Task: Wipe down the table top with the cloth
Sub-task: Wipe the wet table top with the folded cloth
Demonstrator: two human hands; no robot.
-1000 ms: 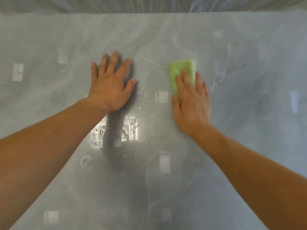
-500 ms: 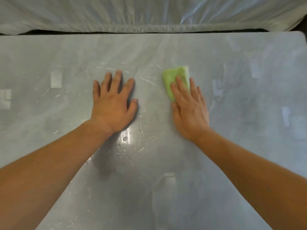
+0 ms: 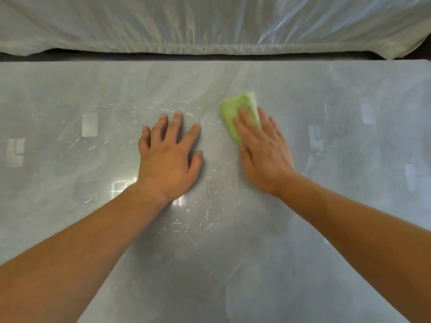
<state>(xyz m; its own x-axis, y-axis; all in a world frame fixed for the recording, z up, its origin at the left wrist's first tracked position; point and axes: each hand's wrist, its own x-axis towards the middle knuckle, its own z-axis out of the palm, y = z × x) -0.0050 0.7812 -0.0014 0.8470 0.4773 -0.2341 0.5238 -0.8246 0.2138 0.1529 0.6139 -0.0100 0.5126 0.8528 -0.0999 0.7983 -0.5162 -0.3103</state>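
Note:
A grey, glossy table top (image 3: 326, 229) fills most of the view. A folded green cloth (image 3: 233, 110) lies on it right of centre. My right hand (image 3: 263, 152) presses flat on the cloth with straight fingers, hiding its near half. My left hand (image 3: 168, 155) rests flat on the bare table just left of the cloth, fingers spread. Streaks and drops of water (image 3: 186, 224) shine on the surface around and below the left hand.
The table's far edge (image 3: 210, 62) runs across the upper part of the view, with a dark gap behind it. Beyond that lies something wrapped in clear plastic sheeting (image 3: 210, 24). Pale reflections of lights dot the table.
The view has tilted up, bringing the far edge and the plastic sheeting into sight. Both hands and the cloth sit lower in the view; the cloth stays under my right hand.

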